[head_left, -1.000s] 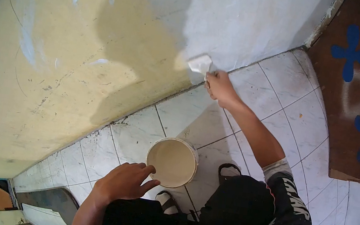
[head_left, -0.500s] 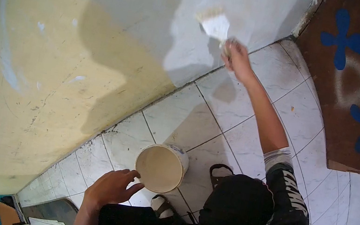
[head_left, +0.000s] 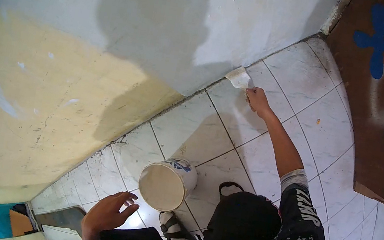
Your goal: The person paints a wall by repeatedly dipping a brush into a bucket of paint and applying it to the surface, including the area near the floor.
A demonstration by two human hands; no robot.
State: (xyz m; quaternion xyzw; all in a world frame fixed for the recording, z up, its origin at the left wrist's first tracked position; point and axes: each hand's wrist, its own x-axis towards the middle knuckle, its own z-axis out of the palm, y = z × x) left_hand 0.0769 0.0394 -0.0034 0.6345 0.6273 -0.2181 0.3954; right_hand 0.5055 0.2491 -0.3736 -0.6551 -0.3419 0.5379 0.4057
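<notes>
My right hand is closed around the handle of a wide paintbrush. The brush's bristles meet the bottom of the wall, at the seam with the floor. White paint covers the wall's upper and right part; the left part is yellow with scuffs and white smears. Beside my left knee, my left hand hangs with fingers loosely apart and nothing in it. Just right of that hand stands a white bucket, its mouth turned toward me and its inside pale.
White tiles cover the floor, with dirt along the wall seam. At the right stands a brown panel with blue flower shapes. Teal and orange items lie at the lower left. My sandalled foot is close to the bucket.
My right hand has brought the paintbrush down from higher on the wall to the wall's bottom edge. My left hand has shifted slightly away from the bucket's rim. The view has shifted a little.
</notes>
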